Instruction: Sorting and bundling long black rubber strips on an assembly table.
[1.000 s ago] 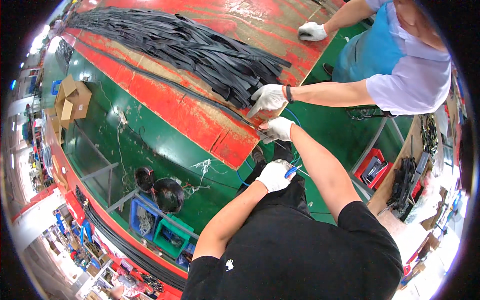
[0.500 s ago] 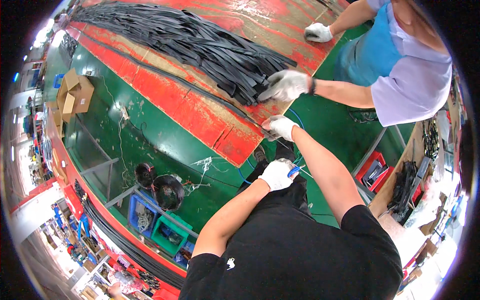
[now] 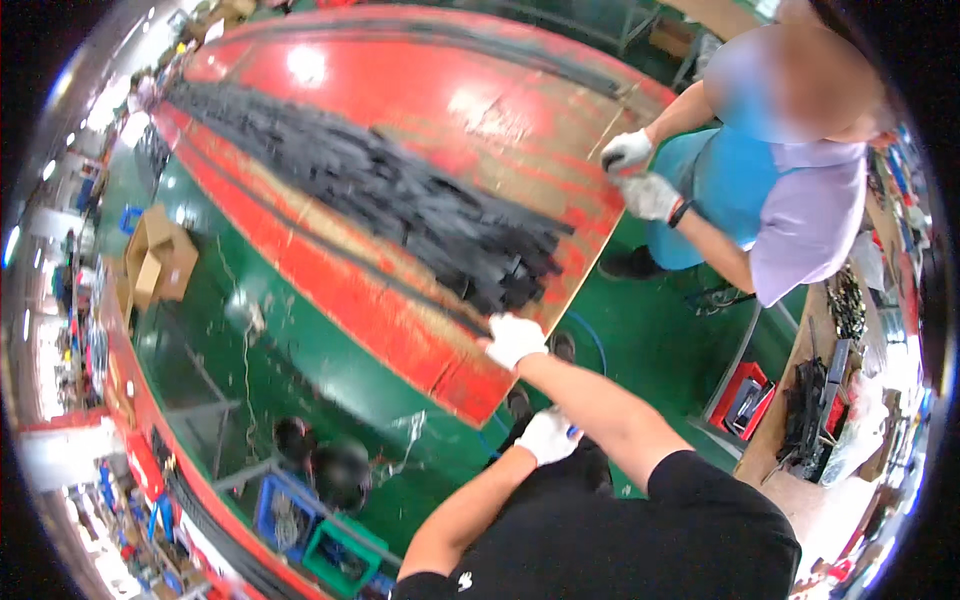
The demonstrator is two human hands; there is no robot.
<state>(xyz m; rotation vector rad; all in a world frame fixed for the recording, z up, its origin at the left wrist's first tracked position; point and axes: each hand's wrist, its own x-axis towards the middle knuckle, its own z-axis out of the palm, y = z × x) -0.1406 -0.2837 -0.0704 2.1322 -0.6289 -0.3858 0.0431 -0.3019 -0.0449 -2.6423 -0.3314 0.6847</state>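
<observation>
In my white-gloved left hand (image 3: 550, 437), low in front of my body beyond the table corner, is a small blue-handled tool (image 3: 574, 433). Most of that tool is hidden by the glove. My right hand (image 3: 517, 341), gloved too, is at the table's near end with its fingers closed on the end of a long black strip (image 3: 375, 265). The strip runs back along the left side of the red, worn table (image 3: 440, 370). Just beyond my right hand lies a large pile of flat black strips (image 3: 400, 190), spread lengthwise on the table.
A co-worker (image 3: 810, 210) stands at the table's right end, both gloved hands close together at its edge. Cardboard boxes (image 3: 162, 262), a blue crate (image 3: 287, 515) and a green crate (image 3: 345, 552) are on the left. A red bin (image 3: 742, 402) stands at the right.
The view has shifted, with more of the table's far side showing. My right hand has moved onto the table end. The co-worker's hand has left the pile and joined the other hand.
</observation>
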